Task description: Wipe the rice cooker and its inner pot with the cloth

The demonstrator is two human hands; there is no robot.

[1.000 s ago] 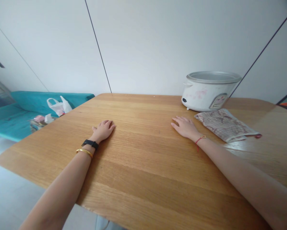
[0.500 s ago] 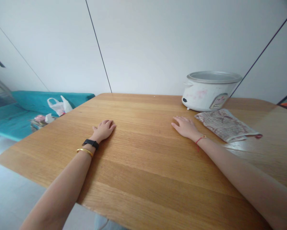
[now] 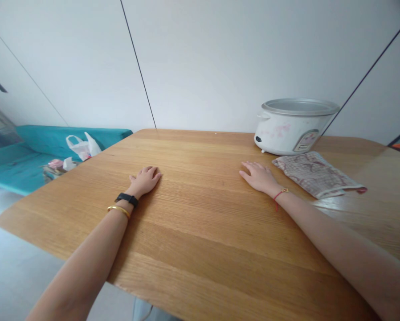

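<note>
My left hand (image 3: pixel 145 180) rests palm down on the wooden table (image 3: pixel 200 214), fingers open and nothing in it. A black band and a gold bangle circle that wrist. Over to the right, my right hand (image 3: pixel 260 178) also lies flat with its fingers apart, holding nothing. It is nearest to a folded checked cloth (image 3: pixel 315 174), with a small gap between them. Behind the cloth stands a white rice cooker (image 3: pixel 283 131) with pink flower marks and no lid; its inside bottom is hidden from this angle.
A pale panelled wall (image 3: pixel 203 62) rises behind the table's far edge. At the left, a teal sofa (image 3: pixel 29 147) holds a white plastic bag (image 3: pixel 83 148) and some small items. Grey floor (image 3: pixel 16 258) shows beyond the table's left edge.
Both hands stay in place on the table. The view has shifted very slightly; nothing else has visibly moved.
</note>
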